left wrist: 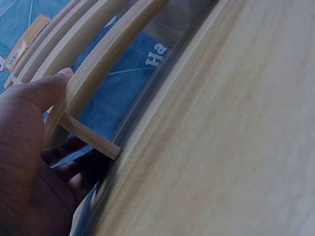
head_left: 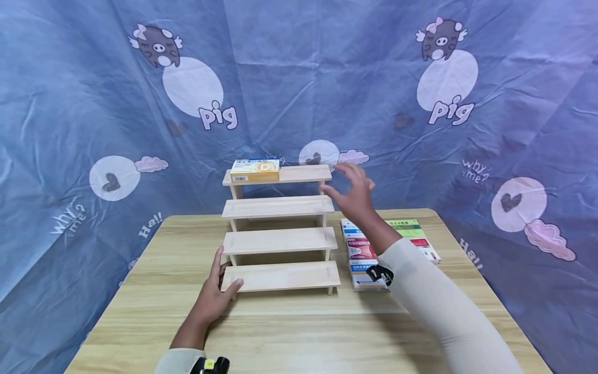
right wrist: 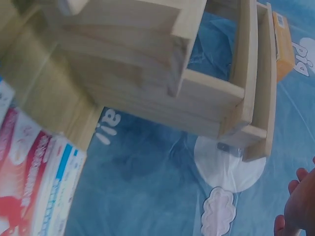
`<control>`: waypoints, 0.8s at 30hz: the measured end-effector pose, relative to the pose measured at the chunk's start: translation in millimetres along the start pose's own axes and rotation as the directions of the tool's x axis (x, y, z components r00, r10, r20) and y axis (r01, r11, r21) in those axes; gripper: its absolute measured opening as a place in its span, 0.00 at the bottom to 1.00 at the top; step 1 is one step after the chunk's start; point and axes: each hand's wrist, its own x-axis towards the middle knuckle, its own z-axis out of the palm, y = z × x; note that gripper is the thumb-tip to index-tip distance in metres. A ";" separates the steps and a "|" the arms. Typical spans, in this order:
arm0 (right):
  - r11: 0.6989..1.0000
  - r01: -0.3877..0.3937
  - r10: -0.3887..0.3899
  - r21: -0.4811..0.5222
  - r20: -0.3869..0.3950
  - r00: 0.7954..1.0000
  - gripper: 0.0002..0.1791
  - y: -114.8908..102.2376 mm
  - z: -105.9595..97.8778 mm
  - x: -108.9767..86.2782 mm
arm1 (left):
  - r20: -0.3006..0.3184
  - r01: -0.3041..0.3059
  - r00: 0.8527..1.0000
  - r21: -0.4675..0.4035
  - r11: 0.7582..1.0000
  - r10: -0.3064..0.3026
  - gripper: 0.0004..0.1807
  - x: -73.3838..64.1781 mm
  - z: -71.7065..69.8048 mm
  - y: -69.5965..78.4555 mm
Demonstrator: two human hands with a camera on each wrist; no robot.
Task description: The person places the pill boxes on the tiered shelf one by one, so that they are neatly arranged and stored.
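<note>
A pale wooden rack with several stepped shelves (head_left: 280, 240) stands on the table. My left hand (head_left: 216, 297) grips the left end of its lowest shelf, thumb on the top face and fingers around the side; the left wrist view shows the thumb (left wrist: 47, 91) against the board. A white and yellow medicine box (head_left: 255, 171) lies on the left part of the top shelf. Beside the right end of that shelf, my right hand (head_left: 353, 195) is raised with thumb and fingers apart and nothing between them. Only part of this hand (right wrist: 300, 206) shows in the right wrist view.
Right of the rack lie several medicine boxes: a red and white one (head_left: 359, 248), a blue and white one (head_left: 363, 283), a green one (head_left: 407, 227), partly behind my right forearm. A blue patterned cloth (head_left: 289, 78) hangs behind the wooden table (head_left: 289, 337).
</note>
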 end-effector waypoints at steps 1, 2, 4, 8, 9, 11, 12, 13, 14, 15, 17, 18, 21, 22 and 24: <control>1.000 -0.005 0.005 0.004 -0.004 1.000 0.33 1.8 -2.8 -2.3 | -0.002 0.000 1.000 0.001 1.000 0.000 0.59 -0.2 -0.1 0.0; 1.000 -0.009 0.010 0.009 -0.009 1.000 0.32 4.0 -5.9 -4.5 | -0.003 -0.001 1.000 0.001 1.000 0.001 0.59 -0.2 0.0 -0.4; 1.000 -0.016 0.016 0.020 -0.026 1.000 0.31 8.6 -12.6 -8.3 | -0.001 -0.001 1.000 -0.003 1.000 0.001 0.59 -0.1 0.2 -1.4; 0.998 -0.038 0.041 0.043 -0.068 0.997 0.28 20.9 -24.4 -14.2 | 0.005 -0.005 1.000 -0.009 1.000 0.005 0.59 0.2 0.3 -4.0; 0.998 -0.050 0.053 0.045 -0.074 0.996 0.27 23.9 -26.8 -15.9 | 0.004 -0.005 1.000 -0.008 1.000 0.005 0.59 0.3 0.0 -4.4; 0.996 -0.080 0.084 0.049 -0.075 0.994 0.27 30.0 -30.6 -19.3 | 0.002 -0.008 1.000 -0.008 1.000 0.008 0.59 0.0 -0.8 -4.5; 0.994 -0.098 0.101 0.050 -0.073 0.992 0.27 32.7 -32.3 -21.3 | 0.001 -0.009 1.000 -0.010 1.000 0.009 0.58 0.1 -1.1 -4.6; 0.992 -0.114 0.118 0.053 -0.072 0.990 0.26 35.0 -34.2 -23.5 | 0.001 -0.010 1.000 -0.010 1.000 0.010 0.58 0.1 -1.4 -4.6; 0.990 -0.130 0.134 0.056 -0.071 0.988 0.26 37.5 -35.8 -25.8 | 0.000 -0.011 1.000 -0.010 1.000 0.011 0.58 0.2 -1.7 -4.5; 0.988 -0.145 0.149 0.056 -0.070 0.986 0.26 39.7 -37.5 -28.4 | 0.001 -0.009 1.000 -0.011 1.000 0.009 0.58 0.6 -1.6 -4.7; 0.983 -0.172 0.176 0.058 -0.066 0.982 0.26 43.0 -41.3 -33.9 | 0.001 -0.010 1.000 -0.014 1.000 0.010 0.58 1.0 -1.3 -5.0; 0.982 -0.181 0.185 0.057 -0.066 0.981 0.26 44.7 -43.3 -36.7 | 0.002 -0.008 1.000 -0.015 1.000 0.008 0.59 1.1 -1.0 -5.1; 0.974 -0.224 0.226 0.044 -0.054 0.973 0.27 48.6 -49.5 -45.7 | 0.005 -0.008 1.000 -0.017 1.000 0.008 0.59 1.1 0.2 -5.3; 0.970 -0.240 0.242 0.039 -0.049 0.969 0.27 50.0 -51.9 -48.6 | 0.006 -0.010 1.000 -0.017 1.000 0.010 0.59 0.9 0.6 -5.2; 0.962 -0.272 0.274 0.037 -0.042 0.961 0.28 53.1 -56.4 -54.2 | 0.010 -0.010 1.000 -0.016 1.000 0.010 0.59 0.8 1.1 -5.1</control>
